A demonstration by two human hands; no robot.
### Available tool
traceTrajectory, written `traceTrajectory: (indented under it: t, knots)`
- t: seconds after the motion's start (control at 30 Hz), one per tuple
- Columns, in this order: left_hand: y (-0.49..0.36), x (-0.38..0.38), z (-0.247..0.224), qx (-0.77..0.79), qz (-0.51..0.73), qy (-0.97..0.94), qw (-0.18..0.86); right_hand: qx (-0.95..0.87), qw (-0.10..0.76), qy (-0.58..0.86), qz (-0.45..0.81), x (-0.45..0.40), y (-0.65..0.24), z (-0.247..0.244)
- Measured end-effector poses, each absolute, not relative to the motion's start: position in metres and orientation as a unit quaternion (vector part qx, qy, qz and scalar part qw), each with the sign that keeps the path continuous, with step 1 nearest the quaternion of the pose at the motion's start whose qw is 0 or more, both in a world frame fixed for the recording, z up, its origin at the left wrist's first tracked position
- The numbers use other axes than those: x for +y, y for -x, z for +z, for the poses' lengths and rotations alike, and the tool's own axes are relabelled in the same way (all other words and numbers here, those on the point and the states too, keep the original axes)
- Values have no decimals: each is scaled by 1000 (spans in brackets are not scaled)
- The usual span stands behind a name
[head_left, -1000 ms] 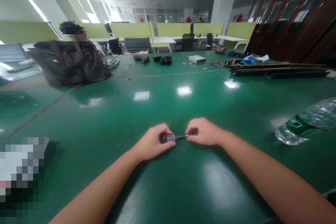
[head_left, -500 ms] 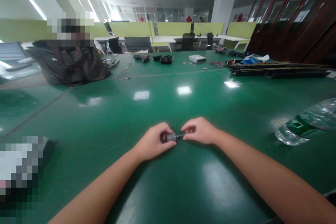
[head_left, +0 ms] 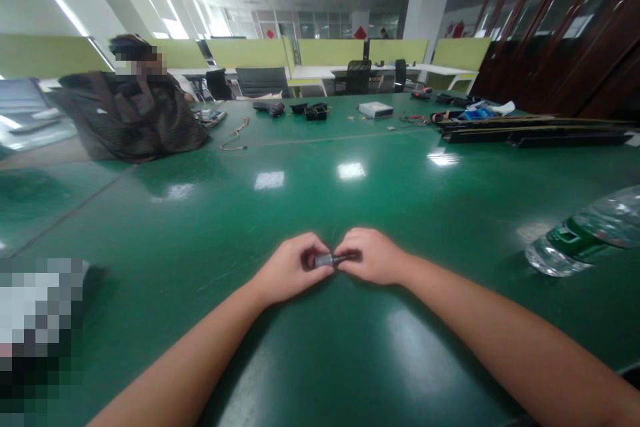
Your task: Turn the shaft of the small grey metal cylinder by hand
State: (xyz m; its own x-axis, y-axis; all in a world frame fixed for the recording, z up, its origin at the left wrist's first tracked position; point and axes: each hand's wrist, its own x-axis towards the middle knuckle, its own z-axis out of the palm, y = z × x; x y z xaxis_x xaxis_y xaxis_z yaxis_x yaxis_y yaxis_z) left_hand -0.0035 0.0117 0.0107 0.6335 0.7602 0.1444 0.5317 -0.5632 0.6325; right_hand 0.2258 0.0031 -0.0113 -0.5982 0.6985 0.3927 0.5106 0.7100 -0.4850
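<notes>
A small grey cylinder [head_left: 324,260] with a thin dark shaft [head_left: 349,257] lies level between my hands, low over the green table; its exact kind is unclear. The fingers and thumb of my left hand [head_left: 287,269] are closed around the cylinder, which partly hides its left end. On the other side, my right hand [head_left: 373,257] pinches the shaft close to where it meets the cylinder. The two hands almost touch at the fingertips.
A clear bottle with a green label [head_left: 575,240] lies on the right. Across the green table [head_left: 320,207] are a dark bag [head_left: 145,123], a white box [head_left: 375,110], a cable [head_left: 235,140] and black strips [head_left: 530,133]. A pixelated object [head_left: 37,313] sits at left. A person [head_left: 135,53] is behind the bag.
My right hand has slid left along the shaft, up to the cylinder; more of the shaft now shows inside that hand. My left hand has hardly moved.
</notes>
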Motion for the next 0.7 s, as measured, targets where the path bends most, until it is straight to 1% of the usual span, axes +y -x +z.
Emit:
traceTrajectory:
  t: [0.7]
  knots:
    - [4,11,13,379,196,-863,270,-885,284,331,165,3,-227,-11]
